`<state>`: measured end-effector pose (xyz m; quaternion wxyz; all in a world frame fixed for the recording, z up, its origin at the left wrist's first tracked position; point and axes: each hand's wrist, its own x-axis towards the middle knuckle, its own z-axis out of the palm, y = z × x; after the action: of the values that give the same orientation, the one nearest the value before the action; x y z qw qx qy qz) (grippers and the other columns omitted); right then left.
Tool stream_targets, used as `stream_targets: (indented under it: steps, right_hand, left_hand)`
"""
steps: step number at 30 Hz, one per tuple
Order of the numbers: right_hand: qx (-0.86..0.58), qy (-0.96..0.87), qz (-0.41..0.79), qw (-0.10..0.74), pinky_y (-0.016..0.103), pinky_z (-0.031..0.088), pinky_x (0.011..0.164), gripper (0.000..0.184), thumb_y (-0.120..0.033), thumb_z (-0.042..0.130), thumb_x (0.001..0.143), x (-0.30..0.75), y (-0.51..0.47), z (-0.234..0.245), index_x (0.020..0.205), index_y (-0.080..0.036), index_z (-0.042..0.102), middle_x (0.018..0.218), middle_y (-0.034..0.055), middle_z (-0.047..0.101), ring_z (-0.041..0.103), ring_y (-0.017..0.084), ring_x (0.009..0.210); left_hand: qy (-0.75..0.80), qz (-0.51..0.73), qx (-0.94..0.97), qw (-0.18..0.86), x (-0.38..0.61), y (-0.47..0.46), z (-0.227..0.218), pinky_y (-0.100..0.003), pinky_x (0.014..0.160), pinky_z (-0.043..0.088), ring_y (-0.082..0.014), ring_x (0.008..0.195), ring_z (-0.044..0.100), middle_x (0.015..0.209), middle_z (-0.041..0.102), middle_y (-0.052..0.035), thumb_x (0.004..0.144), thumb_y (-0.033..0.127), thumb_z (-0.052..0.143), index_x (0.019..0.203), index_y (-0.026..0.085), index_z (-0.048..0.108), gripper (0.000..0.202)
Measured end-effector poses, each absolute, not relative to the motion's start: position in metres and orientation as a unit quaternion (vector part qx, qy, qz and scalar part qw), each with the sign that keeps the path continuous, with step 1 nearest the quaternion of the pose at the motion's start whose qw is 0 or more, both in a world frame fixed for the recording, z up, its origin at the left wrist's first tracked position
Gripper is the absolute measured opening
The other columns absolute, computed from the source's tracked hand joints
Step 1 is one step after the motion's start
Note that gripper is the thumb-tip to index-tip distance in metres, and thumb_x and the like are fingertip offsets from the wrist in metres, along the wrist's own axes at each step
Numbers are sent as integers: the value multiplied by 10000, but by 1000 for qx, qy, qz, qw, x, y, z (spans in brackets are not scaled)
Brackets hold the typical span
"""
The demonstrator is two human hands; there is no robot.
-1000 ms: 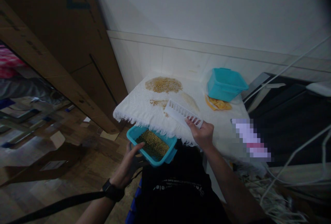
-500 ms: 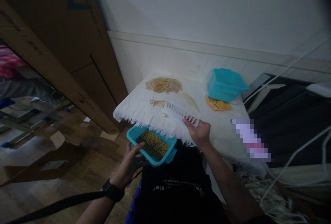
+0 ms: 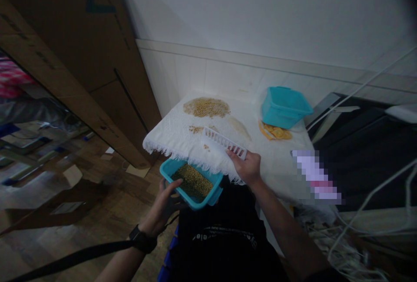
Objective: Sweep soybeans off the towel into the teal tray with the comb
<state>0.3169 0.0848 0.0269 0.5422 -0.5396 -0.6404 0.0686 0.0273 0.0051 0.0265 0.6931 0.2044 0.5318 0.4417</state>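
My left hand grips the near left side of a teal plastic bin, its thumb over the rim. Inside lie yellowish soybeans. The bin is held just below the fringed edge of a white tablecloth. My right hand is closed round the end of a white slotted plastic tray, which is tilted low over the cloth. A few loose beans lie by the tray's far end. Farther back, a larger pile of beans rests on the cloth.
A second teal bin stands at the back right, with a yellow cloth-like item at its foot. Tall cardboard leans on the left. White cables and a dark panel are on the right.
My right hand has drawn the white slotted tray slightly left and toward me, with some loose beans near its edge. My left hand and the bin have stayed in place.
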Motion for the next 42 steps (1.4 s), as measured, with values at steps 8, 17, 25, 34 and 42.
stream_targets:
  steps: [8, 17, 25, 34, 42]
  right_hand:
    - [-521, -661, 90, 533, 298, 611, 557, 377, -534, 716, 1005, 315, 81, 26, 842, -239, 882, 712, 64, 846, 813, 259, 590]
    - [-517, -666, 120, 525, 301, 614, 574, 375, -544, 718, 1007, 308, 74, 26, 900, -238, 907, 738, 65, 852, 815, 256, 620]
    - [-495, -684, 108, 525, 282, 596, 548, 348, -497, 721, 1023, 299, 65, 31, 881, -238, 904, 698, 57, 838, 784, 224, 547]
    - [-534, -625, 149, 549, 344, 669, 660, 407, -611, 770, 941, 306, 75, 35, 793, -249, 882, 807, 83, 878, 856, 300, 725]
    - [-566, -571, 204, 559, 411, 673, 713, 481, -705, 822, 833, 325, 106, 43, 820, -227, 873, 844, 109, 882, 844, 335, 762]
  left_hand:
    - [546, 432, 226, 681, 28, 6, 26, -538, 878, 704, -308, 956, 853, 1315, 782, -91, 855, 464, 934, 1497, 357, 457, 808]
    - [546, 428, 212, 688, 28, 8, 23, -488, 840, 698, -301, 960, 851, 1373, 759, -126, 918, 431, 877, 1535, 337, 421, 773]
    - [546, 428, 218, 687, 27, 8, 20, -508, 872, 694, -331, 1012, 846, 1342, 766, -131, 907, 491, 887, 1584, 340, 384, 857]
    - [548, 422, 206, 692, 25, 12, 14, -555, 863, 699, -351, 980, 854, 1309, 783, -137, 879, 469, 905, 1561, 347, 420, 845]
    - [544, 429, 207, 690, 26, 12, 15, -562, 859, 702, -359, 980, 859, 1248, 801, -122, 879, 446, 911, 1546, 340, 445, 821]
